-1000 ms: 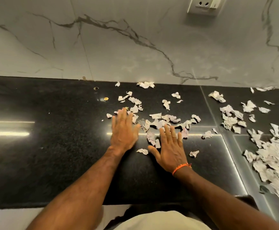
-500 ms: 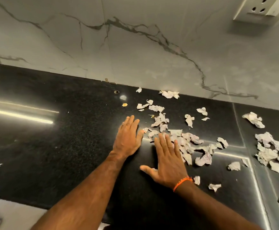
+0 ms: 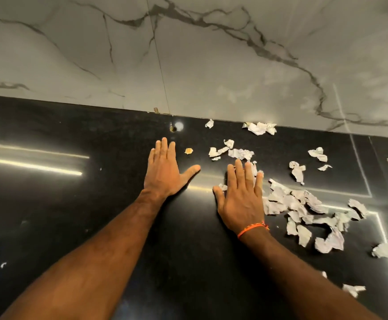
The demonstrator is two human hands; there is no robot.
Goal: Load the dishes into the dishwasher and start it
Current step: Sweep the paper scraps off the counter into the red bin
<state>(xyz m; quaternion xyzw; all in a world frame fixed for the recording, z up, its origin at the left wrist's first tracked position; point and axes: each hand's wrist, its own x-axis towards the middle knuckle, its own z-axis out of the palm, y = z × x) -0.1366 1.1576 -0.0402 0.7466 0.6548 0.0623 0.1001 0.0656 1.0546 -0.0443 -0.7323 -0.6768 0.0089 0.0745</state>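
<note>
Both hands (image 3: 163, 172) slid left, flat.

One camera only, on the head. It looks forward and down, from close, on the black counter (image 3: 73, 215) and the marble wall (image 3: 211, 65) behind. The view is slightly tilted.
</note>
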